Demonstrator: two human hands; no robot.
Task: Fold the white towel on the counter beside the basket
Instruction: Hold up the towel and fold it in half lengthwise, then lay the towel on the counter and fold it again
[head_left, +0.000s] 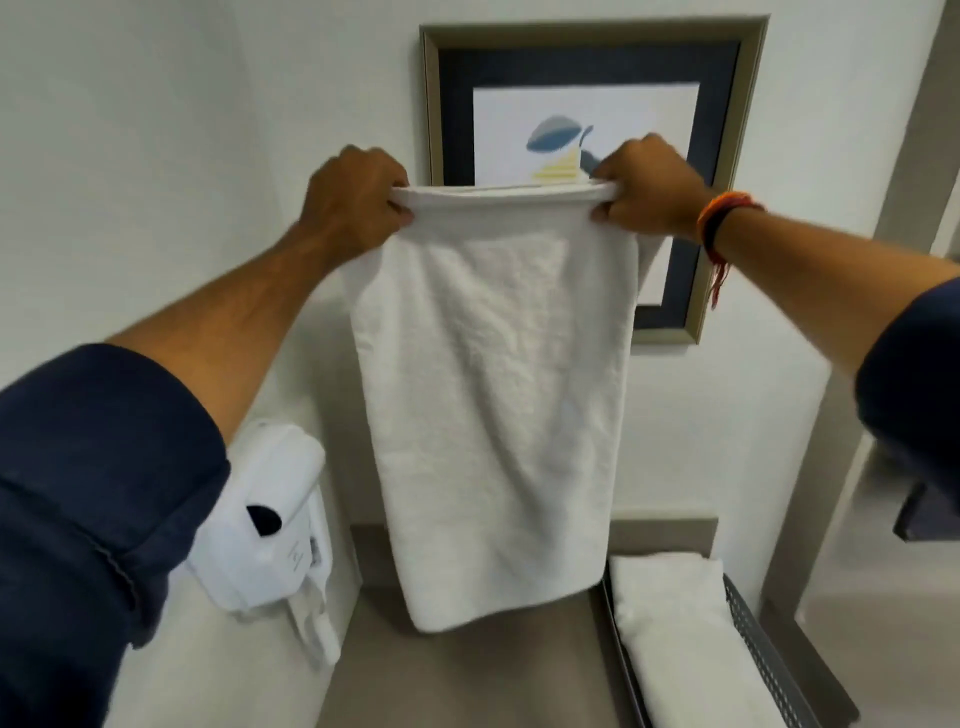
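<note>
A white towel (493, 405) hangs doubled over in the air above the beige counter (467, 680). My left hand (358, 200) grips its top left corner. My right hand (644, 187) grips its top right corner, and the top edge is stretched flat between the two. The towel's bottom fold swings just above the counter, left of the grey mesh basket (769, 660). The basket sits at the lower right and holds white folded towels (680, 634).
A white wall-mounted hair dryer (265, 519) juts out at the lower left, close to my left forearm. A framed picture (587, 104) hangs on the wall behind the towel. A dark fitting (924, 514) sticks out at the right edge.
</note>
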